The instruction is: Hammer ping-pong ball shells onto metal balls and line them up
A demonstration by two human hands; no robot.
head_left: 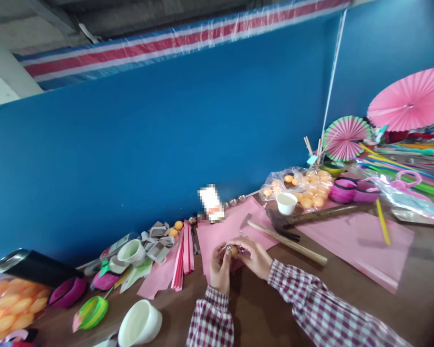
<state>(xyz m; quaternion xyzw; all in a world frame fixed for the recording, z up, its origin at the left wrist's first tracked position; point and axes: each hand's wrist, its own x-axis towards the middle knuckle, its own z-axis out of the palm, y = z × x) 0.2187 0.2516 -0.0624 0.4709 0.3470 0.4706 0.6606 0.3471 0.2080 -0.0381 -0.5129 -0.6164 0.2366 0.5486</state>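
My left hand [220, 270] pinches a small tan piece [233, 250] with a shiny silvery bit at its end, just above the table's front part. From the other side, my right hand [255, 258] has its fingers closed at the same piece. Its exact kind is too small to make out, and the fingers partly cover it. Pink paper sheets [217, 236] lie behind the hands. A small hammer [289, 244] with a pale wooden handle rests to the right of them, and beyond it is a claw hammer [278, 222].
To the left stand a white cup [140, 324], a green bowl [90, 312], a black tumbler [39, 267] and a bag of orange balls [14, 306]. At right are another white cup [287, 203], bagged orange balls [313, 190] and paper fans [347, 137]. A blue partition [166, 135] closes the back.
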